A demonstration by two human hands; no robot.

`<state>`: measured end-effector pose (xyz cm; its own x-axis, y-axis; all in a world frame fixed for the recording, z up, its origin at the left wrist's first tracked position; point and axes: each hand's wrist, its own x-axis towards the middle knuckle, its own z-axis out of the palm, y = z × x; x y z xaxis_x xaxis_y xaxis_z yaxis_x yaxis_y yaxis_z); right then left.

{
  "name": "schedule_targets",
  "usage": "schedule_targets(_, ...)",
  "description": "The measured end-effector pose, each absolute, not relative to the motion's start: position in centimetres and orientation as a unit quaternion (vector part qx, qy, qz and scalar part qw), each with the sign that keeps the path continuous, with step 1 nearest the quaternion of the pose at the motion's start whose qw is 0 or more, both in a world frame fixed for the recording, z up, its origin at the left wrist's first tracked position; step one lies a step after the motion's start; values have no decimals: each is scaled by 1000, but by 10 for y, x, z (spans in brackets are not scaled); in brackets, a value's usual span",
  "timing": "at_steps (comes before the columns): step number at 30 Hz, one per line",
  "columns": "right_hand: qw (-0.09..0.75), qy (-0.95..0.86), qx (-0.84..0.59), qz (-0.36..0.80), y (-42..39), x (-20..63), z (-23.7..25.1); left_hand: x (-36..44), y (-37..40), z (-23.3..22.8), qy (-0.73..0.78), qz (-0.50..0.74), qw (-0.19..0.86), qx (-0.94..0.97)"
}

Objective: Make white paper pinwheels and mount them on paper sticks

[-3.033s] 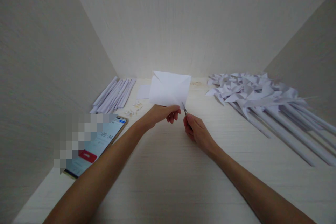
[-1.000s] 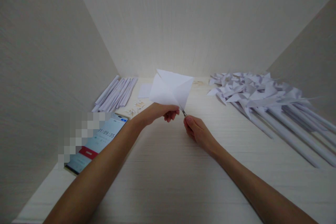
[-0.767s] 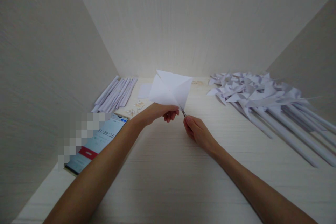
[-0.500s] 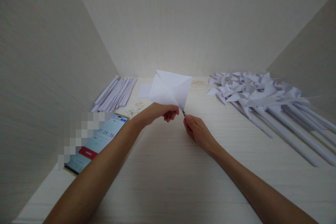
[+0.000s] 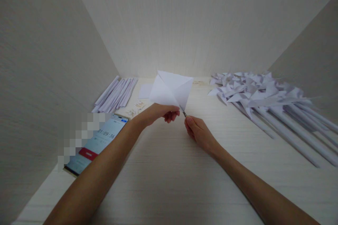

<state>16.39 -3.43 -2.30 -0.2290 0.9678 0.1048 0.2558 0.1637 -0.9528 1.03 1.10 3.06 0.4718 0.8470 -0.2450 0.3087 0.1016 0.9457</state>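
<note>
A white square sheet of paper (image 5: 171, 89) with crossing diagonal lines is held up above the table. My left hand (image 5: 169, 111) pinches its near edge, thumb on top and fingers curled below. In my closed right hand (image 5: 196, 128) is a slim metal tool, apparently small scissors (image 5: 184, 113). Their handles are hidden in the fist. The tip meets the paper's near corner, at the end of a diagonal, close to my left thumb.
Finished paper pinwheels (image 5: 250, 91) on rolled sticks lie piled at right. Rolled paper tubes (image 5: 116, 95) lie at back left, near a small paper stack (image 5: 144, 91) and small pale pieces (image 5: 138, 106). A phone (image 5: 105, 137) showing a timer lies by my left forearm. Walls enclose the table (image 5: 169, 175).
Almost nothing differs. Both hands, the paper and the scissors keep nearly the same positions, with only a very slight shift.
</note>
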Motion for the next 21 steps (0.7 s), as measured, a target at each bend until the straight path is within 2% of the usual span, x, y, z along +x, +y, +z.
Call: schedule_targets(21,410,-647,-471,437,-34,163,-25,8,15,20,425,258,627,600)
